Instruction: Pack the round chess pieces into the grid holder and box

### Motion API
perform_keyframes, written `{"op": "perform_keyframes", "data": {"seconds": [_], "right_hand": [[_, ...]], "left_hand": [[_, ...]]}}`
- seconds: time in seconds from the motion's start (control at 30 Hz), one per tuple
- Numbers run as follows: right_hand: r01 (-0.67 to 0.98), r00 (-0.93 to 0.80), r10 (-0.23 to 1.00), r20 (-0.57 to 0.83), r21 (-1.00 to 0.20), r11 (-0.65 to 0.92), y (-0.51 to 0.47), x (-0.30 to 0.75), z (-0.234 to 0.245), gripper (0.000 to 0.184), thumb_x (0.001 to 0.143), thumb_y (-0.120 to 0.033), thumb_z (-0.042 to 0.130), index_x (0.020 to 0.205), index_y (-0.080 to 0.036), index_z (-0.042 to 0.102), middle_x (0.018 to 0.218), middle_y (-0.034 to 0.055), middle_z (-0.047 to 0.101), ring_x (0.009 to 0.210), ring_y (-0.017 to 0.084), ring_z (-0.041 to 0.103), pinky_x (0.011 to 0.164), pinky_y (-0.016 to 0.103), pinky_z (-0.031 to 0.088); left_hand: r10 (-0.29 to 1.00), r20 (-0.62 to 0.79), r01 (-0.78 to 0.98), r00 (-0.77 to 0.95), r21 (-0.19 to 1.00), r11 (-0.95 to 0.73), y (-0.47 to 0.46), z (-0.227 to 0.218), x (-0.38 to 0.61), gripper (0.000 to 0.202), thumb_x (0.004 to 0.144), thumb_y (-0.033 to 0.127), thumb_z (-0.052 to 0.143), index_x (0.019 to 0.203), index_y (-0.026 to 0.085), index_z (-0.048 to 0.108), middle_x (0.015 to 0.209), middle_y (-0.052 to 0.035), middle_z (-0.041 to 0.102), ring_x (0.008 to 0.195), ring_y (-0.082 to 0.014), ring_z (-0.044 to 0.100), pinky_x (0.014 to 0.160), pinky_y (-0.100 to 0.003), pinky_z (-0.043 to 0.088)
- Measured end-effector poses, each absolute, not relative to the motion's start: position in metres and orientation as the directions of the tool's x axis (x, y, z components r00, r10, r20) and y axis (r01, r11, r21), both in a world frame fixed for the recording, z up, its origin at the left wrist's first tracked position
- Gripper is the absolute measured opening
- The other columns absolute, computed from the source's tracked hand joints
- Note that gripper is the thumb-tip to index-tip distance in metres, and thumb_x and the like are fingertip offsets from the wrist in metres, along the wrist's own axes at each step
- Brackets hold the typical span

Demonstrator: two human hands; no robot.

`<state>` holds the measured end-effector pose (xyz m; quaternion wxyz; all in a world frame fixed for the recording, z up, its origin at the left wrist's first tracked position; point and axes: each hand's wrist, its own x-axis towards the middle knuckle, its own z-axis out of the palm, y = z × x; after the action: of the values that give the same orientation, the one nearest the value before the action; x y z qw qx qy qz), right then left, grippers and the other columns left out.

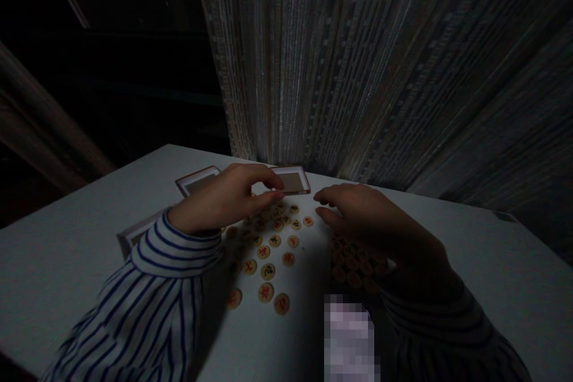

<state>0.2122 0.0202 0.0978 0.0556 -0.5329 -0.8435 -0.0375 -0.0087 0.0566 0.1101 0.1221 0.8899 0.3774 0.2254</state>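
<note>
Wooden Chinese chess pieces [267,271] with red or black characters lie scattered on the white table between my forearms. Over the far part of the scatter is my left hand [237,194], its thumb and index finger closed in a pinch. Whatever may be between those fingertips is too dark to make out. My right hand [367,215] hovers to the right, fingers curved, thumb and index tips a little apart with nothing visible between them. Beneath it, a tight group of Chinese chess pieces [353,265] sits in shadow, partly hidden by the hand and wrist.
Behind my left hand lie two shallow framed boxes or lids [295,181], [197,178]. Another framed edge [132,233] shows beside my left sleeve. A string curtain [304,71] hangs along the table's far edge. A pixelated patch [351,340] covers something at the near edge.
</note>
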Motion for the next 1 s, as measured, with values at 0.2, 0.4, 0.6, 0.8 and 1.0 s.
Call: {"op": "perform_keyframes", "data": {"seconds": [0.2,0.4,0.6,0.8,1.0], "right_hand": [[0.907,-0.420,0.902,0.103,0.040,0.418,0.019,0.215,0.098,0.029,0.084,-0.031,0.044,0.104,-0.019,0.061,0.102,0.0065,0.066,0.093,0.023,0.060,0.076,0.033,0.043],[0.916,-0.400,0.906,0.137,0.024,0.400,0.012,0.219,0.104,0.027,0.083,-0.028,0.047,0.104,-0.018,0.061,0.098,0.0068,0.068,0.087,0.021,0.062,0.073,0.032,0.045],[0.874,-0.461,0.815,0.350,0.020,0.486,-0.008,0.234,0.088,0.022,0.083,-0.020,0.048,0.100,-0.016,0.062,0.098,0.0078,0.068,0.090,0.022,0.062,0.075,0.035,0.045],[0.893,-0.367,0.778,0.509,-0.040,0.447,-0.027,0.245,0.073,0.019,0.084,-0.021,0.046,0.096,-0.016,0.060,0.091,0.0079,0.068,0.083,0.021,0.062,0.071,0.035,0.044],[0.880,-0.398,0.783,0.477,-0.041,0.473,-0.030,0.242,0.070,0.019,0.085,-0.020,0.043,0.091,-0.017,0.060,0.087,0.0074,0.068,0.079,0.020,0.060,0.067,0.033,0.041]], "left_hand": [[0.639,0.130,0.575,0.758,0.329,-0.749,0.053,0.098,-0.001,0.020,0.080,0.031,0.053,0.093,0.021,0.063,0.094,-0.0007,0.065,0.084,-0.0153,0.060,0.075,-0.024,0.043],[0.595,0.040,0.563,0.803,0.278,-0.778,0.048,0.091,0.001,0.021,0.078,0.030,0.055,0.096,0.022,0.063,0.098,-0.0031,0.063,0.087,-0.0180,0.059,0.075,-0.026,0.043],[0.617,0.118,0.560,0.778,0.315,-0.766,0.041,0.084,0.004,0.021,0.080,0.031,0.054,0.097,0.021,0.062,0.099,-0.0028,0.062,0.090,-0.0189,0.057,0.080,-0.029,0.042],[0.706,0.223,0.618,0.672,0.356,-0.701,0.027,0.044,0.011,0.025,0.081,0.033,0.054,0.101,0.020,0.060,0.097,-0.0045,0.064,0.094,-0.0205,0.056,0.083,-0.033,0.041],[0.717,0.189,0.661,0.671,0.285,-0.694,0.021,0.015,0.015,0.028,0.078,0.033,0.057,0.102,0.020,0.060,0.097,-0.0064,0.063,0.093,-0.0229,0.055,0.084,-0.038,0.040]]}}
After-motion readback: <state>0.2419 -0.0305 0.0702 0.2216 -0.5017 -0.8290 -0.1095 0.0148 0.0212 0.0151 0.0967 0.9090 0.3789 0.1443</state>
